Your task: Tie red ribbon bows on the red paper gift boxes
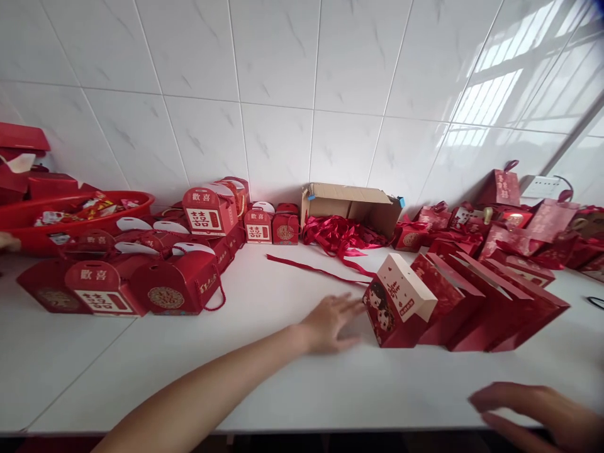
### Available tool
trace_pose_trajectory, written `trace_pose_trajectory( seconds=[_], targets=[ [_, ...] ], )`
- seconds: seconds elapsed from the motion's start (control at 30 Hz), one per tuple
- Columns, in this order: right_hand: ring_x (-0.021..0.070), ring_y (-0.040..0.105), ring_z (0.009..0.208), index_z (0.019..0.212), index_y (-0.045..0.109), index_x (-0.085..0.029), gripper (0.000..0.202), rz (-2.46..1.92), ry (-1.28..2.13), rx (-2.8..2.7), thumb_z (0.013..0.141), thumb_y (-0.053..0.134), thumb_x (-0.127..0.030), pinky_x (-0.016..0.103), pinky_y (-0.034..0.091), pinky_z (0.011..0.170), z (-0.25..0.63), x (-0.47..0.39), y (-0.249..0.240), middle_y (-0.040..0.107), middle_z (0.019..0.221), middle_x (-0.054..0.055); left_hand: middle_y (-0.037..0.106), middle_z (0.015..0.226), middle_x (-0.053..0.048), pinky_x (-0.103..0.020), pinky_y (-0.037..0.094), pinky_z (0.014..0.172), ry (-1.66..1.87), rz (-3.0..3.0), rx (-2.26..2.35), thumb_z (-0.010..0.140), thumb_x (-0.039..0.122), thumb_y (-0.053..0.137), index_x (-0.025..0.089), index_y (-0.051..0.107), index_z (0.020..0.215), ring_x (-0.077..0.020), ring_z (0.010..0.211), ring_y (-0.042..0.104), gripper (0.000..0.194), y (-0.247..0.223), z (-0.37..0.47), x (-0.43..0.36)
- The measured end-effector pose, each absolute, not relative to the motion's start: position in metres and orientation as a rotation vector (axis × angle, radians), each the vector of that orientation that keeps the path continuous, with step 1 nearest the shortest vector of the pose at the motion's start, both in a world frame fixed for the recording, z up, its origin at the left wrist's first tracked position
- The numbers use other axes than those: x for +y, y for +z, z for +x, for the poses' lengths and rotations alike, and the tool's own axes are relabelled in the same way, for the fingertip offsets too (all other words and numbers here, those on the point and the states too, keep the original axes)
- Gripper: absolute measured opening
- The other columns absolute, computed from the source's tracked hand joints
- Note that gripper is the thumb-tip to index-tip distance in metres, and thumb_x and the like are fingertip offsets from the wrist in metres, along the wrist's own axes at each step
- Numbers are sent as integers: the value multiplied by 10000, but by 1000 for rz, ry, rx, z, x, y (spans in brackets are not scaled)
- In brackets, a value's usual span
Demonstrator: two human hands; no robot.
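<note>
My left hand (330, 324) is stretched over the white table with its fingers spread, slightly blurred. Its fingertips are at the left side of a red and cream gift bag (394, 305) printed with cartoon figures; whether they touch it I cannot tell. Behind that bag, several red gift bags (486, 302) stand leaning in a row to the right. My right hand (533, 409) hovers at the table's front edge, holding nothing, its thumb and forefinger apart. Just beyond my left hand, a loose red ribbon (316, 269) lies on the table.
A cardboard box (352, 192) spills red ribbons (342, 234) by the tiled wall. Handled red boxes (174, 292) are grouped at left, beside a red basin (141, 200) of sweets. Tied red bags (504, 189) pile up at right. Another person's hand (7, 242) shows at the left edge.
</note>
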State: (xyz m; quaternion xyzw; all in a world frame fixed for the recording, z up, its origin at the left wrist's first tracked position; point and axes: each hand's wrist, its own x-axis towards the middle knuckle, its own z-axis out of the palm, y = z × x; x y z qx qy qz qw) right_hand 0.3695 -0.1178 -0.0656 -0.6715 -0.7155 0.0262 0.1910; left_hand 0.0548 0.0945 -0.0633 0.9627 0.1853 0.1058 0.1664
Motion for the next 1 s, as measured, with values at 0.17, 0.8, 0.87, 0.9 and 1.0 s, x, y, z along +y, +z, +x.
trace_pose_trajectory(
  seconds=[0.17,0.8,0.87,0.9,1.0],
  targets=[
    [223,366,1330,1425,328,-304,541,-1639,608,-2325,911,401,-456,372,366,1076,224,-66,-23,354,1469,31,203,1537,-12,-532,119,1115,129,2699,1109,865,602,285,284,271,1437,-303,1421,88,655,-67,78,142],
    [349,-153,1379,1453,119,23,910,-2210,356,-1859,864,262,-655,503,26,1124,202,27,-92,-35,1519,243,149,1548,-79,-548,105,1107,200,2261,1994,822,649,250,180,297,1438,-394,1399,94,776,-73,-12,210],
    [345,-126,1387,1447,127,38,897,-2226,347,-1841,872,263,-636,490,35,1129,211,29,-93,-21,1517,252,147,1549,-78,-549,103,1107,197,2258,1999,823,647,244,178,283,1444,-394,1399,91,780,-73,-12,211],
    [341,-98,1394,1444,136,43,886,-2227,341,-1829,877,266,-625,484,44,1132,216,29,-93,-1,1517,252,146,1549,-76,-549,99,1108,197,2258,2000,824,647,239,178,276,1447,-393,1400,87,781,-73,-12,212],
    [328,17,1409,1431,175,56,844,-2239,308,-1787,889,279,-582,476,82,1137,237,29,-95,97,1513,244,154,1549,-67,-556,89,1107,196,2263,1998,824,647,227,184,269,1449,-391,1402,76,779,-74,-13,213]
  ],
)
